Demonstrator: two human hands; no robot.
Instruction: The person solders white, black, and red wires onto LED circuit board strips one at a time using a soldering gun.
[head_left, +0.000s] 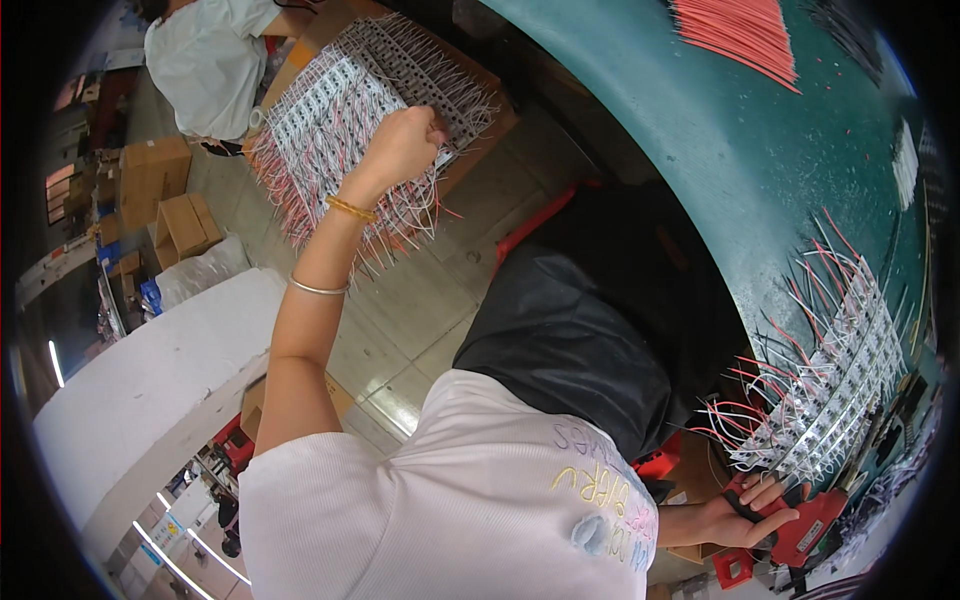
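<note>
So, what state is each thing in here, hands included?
Left hand: grip curled at the piled boards; anything inside it is hidden.
Right hand: grip closed on the red tool.
Red tool: held.
Piled boards: stacked, wires sticking out.
Bench boards: wired, wires splayed.
Red wires: bunched, lying side by side.
Cardboard box: looks open.

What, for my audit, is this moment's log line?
left hand: at wired boards; right hand: holding red-black tool; green bench: red wires
</note>
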